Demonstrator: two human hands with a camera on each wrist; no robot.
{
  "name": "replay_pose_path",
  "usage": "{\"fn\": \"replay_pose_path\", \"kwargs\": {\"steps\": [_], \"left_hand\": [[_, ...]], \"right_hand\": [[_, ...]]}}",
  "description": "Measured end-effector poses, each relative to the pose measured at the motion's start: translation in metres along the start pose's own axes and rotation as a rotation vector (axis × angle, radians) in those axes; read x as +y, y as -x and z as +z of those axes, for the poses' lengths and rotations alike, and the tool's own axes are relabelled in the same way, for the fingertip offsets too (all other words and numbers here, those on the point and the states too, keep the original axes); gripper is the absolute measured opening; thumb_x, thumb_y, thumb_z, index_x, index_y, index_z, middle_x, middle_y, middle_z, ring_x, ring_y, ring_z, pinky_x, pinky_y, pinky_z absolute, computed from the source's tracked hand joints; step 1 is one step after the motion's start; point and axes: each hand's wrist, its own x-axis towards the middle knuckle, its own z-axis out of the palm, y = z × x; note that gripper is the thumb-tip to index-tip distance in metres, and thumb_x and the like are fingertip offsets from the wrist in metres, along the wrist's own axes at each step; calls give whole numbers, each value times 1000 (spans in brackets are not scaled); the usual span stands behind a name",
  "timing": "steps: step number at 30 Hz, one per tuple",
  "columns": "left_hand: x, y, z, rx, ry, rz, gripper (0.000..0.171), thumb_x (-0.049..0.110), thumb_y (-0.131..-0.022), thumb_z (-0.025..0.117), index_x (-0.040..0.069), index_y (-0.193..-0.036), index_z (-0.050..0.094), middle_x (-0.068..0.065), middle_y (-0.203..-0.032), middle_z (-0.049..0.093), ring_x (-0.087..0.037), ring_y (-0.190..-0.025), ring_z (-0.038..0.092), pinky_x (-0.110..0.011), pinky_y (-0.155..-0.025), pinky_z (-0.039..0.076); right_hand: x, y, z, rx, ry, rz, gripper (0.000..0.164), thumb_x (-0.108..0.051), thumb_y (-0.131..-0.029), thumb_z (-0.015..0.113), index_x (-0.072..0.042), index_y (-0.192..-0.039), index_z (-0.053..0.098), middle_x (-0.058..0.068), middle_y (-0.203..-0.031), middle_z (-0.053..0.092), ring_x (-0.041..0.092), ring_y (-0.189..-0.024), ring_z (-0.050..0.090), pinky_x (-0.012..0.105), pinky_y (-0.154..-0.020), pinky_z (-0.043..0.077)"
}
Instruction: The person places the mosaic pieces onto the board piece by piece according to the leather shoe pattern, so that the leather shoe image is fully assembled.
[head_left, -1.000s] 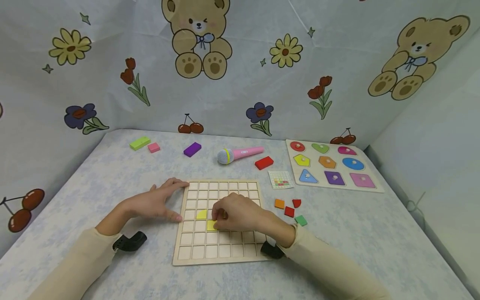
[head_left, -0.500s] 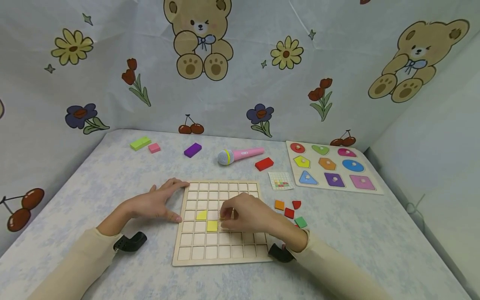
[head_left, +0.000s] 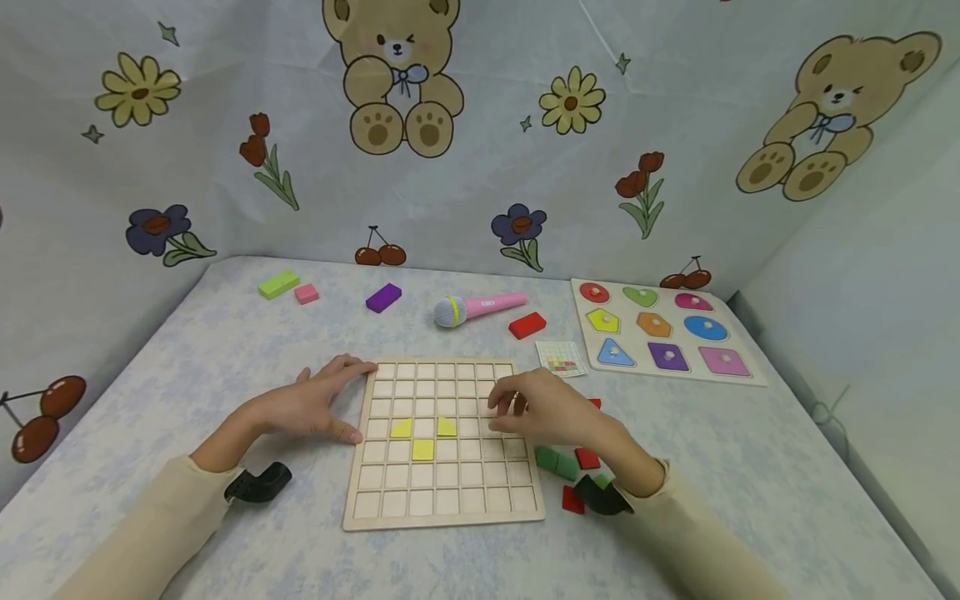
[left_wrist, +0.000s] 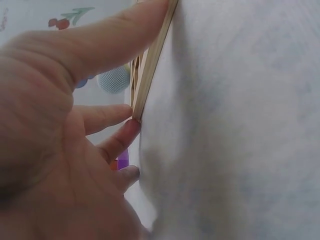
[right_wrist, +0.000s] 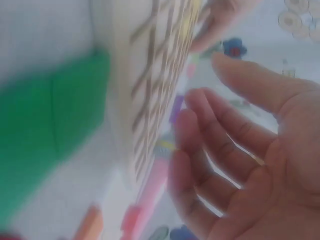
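A wooden grid board (head_left: 459,503) lies on the table with three yellow pieces in its cells: a left one (head_left: 401,428), a lower square one (head_left: 423,450) and a right one (head_left: 447,427). My left hand (head_left: 311,404) rests against the board's left edge, thumb and fingers spread along it; the left wrist view shows the thumb (left_wrist: 110,37) touching the wooden rim (left_wrist: 150,65). Over the right side of the board hovers my right hand (head_left: 547,408), its fingers loosely bent. In the right wrist view, nothing lies between its thumb and fingers (right_wrist: 187,130).
Green pieces (head_left: 557,462) and red pieces (head_left: 573,500) lie right of the board, partly behind my right arm. Beyond are a pattern card (head_left: 561,358), a red block (head_left: 527,325), a pink toy microphone (head_left: 480,309), a purple block (head_left: 384,297) and a shape puzzle (head_left: 675,375).
My right hand has moved right, away from the middle of the board. A third yellow piece now shows in a cell there, and green pieces are uncovered. The left hand stays put.
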Motion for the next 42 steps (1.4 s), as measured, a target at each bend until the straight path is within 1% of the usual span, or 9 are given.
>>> {"fn": "replay_pose_path", "kwargs": {"steps": [3,6,9,13,17,25,30,34,42], "left_hand": [[0,-1,0,-1,-9,2,101,39,-79,85,8,-157,29,-17,-153,28,-45,-146,22,-81,-104,-7],[1,-1,0,-3,-29,0,101,40,-79,84,8,-157,29,-17,-153,28,-45,-146,24,-81,-104,-5],[0,-1,0,-8,-46,-6,101,41,-79,84,8,-157,29,-18,-152,28,-45,-145,26,-81,-104,-4],[0,-1,0,-12,-50,0,101,41,-79,84,8,-157,30,-17,-152,29,-45,-145,26,-81,-104,-4],[0,0,0,-16,-50,7,100,42,-79,84,7,-156,31,-17,-151,30,-44,-144,27,-82,-103,-4],[-2,-1,1,-15,-63,2,101,43,-79,83,8,-157,29,-16,-152,29,-43,-145,27,-82,-103,-4],[-2,-2,0,-16,-60,-3,102,44,-78,84,8,-157,29,-16,-152,29,-43,-145,26,-81,-104,-5],[-1,-3,0,-14,-62,2,102,45,-79,83,8,-157,30,-17,-152,29,-44,-145,26,-82,-103,-4],[-2,-3,0,-17,-81,-8,101,45,-79,83,9,-157,30,-17,-152,29,-44,-144,27,-82,-104,-3]], "right_hand": [[13,0,-9,-24,-6,26,22,-25,-89,77,-13,-107,72,-8,-90,67,11,-82,62,24,-71,53],[26,1,-19,-52,-21,25,26,-22,-89,78,-11,-110,71,-2,-98,68,16,-90,63,27,-76,53],[41,3,-26,-82,-40,33,25,-20,-88,78,-11,-109,70,2,-104,68,21,-97,61,29,-80,53],[57,6,-32,-101,-46,82,19,-17,-87,79,-13,-103,69,3,-103,66,23,-99,59,30,-79,53],[66,11,-35,-138,-44,145,17,-16,-86,79,-13,-99,69,3,-100,65,22,-97,57,30,-75,52],[71,13,-41,-194,12,233,17,-13,-84,80,-12,-94,67,3,-95,63,19,-89,55,29,-73,51],[70,12,-41,-192,29,258,17,-13,-84,80,-12,-94,66,3,-95,63,19,-89,55,29,-74,52],[68,11,-38,-171,28,274,18,-14,-84,80,-12,-92,65,2,-89,61,18,-85,55,28,-72,50],[55,1,-33,-116,111,205,16,-13,-85,78,-11,-91,64,1,-82,58,17,-78,52,29,-69,47]]}}
